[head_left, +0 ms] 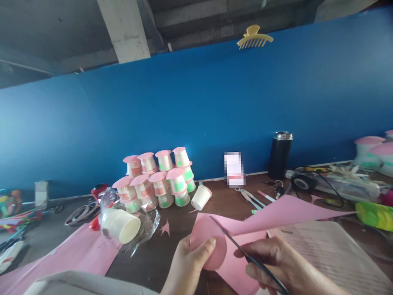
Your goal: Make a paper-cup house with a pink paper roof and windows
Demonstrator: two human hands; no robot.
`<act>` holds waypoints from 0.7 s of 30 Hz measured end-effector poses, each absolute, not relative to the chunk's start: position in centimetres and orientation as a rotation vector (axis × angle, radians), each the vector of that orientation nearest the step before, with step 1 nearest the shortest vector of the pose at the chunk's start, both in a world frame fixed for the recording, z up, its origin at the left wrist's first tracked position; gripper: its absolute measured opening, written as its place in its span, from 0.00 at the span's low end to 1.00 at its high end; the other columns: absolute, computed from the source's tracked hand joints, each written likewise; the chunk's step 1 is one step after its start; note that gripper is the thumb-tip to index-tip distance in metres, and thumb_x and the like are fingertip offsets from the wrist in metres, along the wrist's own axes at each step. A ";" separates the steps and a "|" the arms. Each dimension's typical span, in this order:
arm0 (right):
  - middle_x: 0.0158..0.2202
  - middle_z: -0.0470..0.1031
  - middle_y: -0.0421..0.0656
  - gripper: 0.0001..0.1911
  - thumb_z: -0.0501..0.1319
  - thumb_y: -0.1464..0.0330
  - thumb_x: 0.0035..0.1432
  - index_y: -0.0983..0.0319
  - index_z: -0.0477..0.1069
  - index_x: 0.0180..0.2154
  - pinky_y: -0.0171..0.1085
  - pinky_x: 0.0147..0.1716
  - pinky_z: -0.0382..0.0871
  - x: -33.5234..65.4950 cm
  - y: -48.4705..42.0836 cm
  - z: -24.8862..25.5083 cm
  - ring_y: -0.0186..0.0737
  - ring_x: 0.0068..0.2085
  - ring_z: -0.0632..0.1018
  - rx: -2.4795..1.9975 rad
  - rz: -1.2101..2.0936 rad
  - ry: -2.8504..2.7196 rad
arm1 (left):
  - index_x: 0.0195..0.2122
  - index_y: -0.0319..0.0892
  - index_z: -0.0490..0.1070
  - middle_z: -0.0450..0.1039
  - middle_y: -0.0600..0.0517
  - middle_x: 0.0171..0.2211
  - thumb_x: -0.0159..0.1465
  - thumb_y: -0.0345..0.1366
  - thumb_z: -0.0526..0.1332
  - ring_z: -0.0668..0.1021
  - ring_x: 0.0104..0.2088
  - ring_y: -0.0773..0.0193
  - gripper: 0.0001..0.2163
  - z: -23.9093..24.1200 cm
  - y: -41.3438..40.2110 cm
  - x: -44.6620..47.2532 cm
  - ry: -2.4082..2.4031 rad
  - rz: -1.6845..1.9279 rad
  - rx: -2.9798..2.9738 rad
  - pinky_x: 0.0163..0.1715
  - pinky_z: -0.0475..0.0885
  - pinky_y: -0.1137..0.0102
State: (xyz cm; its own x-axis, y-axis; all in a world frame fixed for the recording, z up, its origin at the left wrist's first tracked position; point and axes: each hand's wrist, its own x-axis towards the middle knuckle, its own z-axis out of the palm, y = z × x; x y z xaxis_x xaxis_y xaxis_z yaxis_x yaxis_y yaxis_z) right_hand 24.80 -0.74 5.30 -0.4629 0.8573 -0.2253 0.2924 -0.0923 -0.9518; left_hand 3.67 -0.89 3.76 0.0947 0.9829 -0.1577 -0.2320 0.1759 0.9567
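Note:
My left hand (189, 264) pinches a round pink paper disc (219, 243) together with a pink sheet (238, 268), thumb on top and the other fingers hidden underneath. In my right hand (278, 262) is a dark, slim pair of scissors (231, 239), seen almost edge-on, so I cannot tell how far the blades are apart. The tip lies over the paper near the disc's upper right edge. Another part of the pink sheet rises to the right, above my right hand. A white paper cup (202, 197) lies tipped just beyond the disc.
Stacked cups with pink paper brims (159, 180) stand by the blue partition (184, 102). Left of my hands lie nested cups (121, 224) in clear plastic and more pink paper (80, 254). A black flask (280, 155), compasses (250, 198) and a printed sheet (334, 250) are rightward.

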 end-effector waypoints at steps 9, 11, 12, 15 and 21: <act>0.18 0.56 0.32 0.18 0.65 0.55 0.54 0.65 0.75 0.30 0.27 0.18 0.58 24.7 -0.7 5.0 0.26 0.20 0.59 -1.220 1.582 -1.713 | 0.30 0.33 0.77 0.78 0.45 0.27 0.50 0.51 0.72 0.77 0.27 0.59 0.21 3.4 -0.8 3.5 1.066 1.146 0.950 0.31 0.69 0.68; 0.18 0.56 0.32 0.18 0.64 0.55 0.55 0.65 0.75 0.30 0.27 0.18 0.57 24.8 -0.7 5.2 0.25 0.20 0.58 -1.242 1.571 -1.736 | 0.30 0.33 0.78 0.78 0.45 0.26 0.51 0.50 0.71 0.77 0.28 0.58 0.21 3.5 -0.8 3.5 1.075 1.144 0.953 0.30 0.68 0.69; 0.18 0.56 0.33 0.18 0.63 0.55 0.56 0.65 0.75 0.29 0.27 0.18 0.57 24.9 -0.7 5.2 0.25 0.19 0.58 -1.241 1.563 -1.754 | 0.31 0.33 0.78 0.78 0.45 0.26 0.51 0.50 0.71 0.77 0.28 0.58 0.21 3.6 -0.8 3.5 1.075 1.141 0.956 0.30 0.68 0.69; 0.19 0.58 0.33 0.19 0.62 0.55 0.57 0.66 0.76 0.29 0.27 0.18 0.55 25.1 -0.8 5.3 0.25 0.20 0.58 -1.220 1.555 -1.772 | 0.34 0.32 0.79 0.78 0.44 0.26 0.53 0.50 0.70 0.78 0.29 0.56 0.21 3.8 -1.0 3.5 1.050 1.139 0.967 0.32 0.70 0.66; 0.18 0.58 0.33 0.23 0.63 0.53 0.57 0.67 0.79 0.39 0.28 0.18 0.51 25.4 -0.6 5.0 0.26 0.19 0.58 -1.182 1.551 -1.772 | 0.38 0.32 0.80 0.80 0.43 0.28 0.52 0.50 0.71 0.79 0.30 0.53 0.24 4.4 -1.1 3.6 1.041 1.167 0.947 0.36 0.72 0.63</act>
State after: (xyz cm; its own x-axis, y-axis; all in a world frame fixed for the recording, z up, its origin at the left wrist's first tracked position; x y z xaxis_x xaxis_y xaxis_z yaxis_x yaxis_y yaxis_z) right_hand 25.39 -0.58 5.00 -0.4970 0.8513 -0.1681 0.2793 -0.0265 -0.9598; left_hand 3.64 -1.08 4.38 0.0820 0.9873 -0.1359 -0.2469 0.1523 0.9570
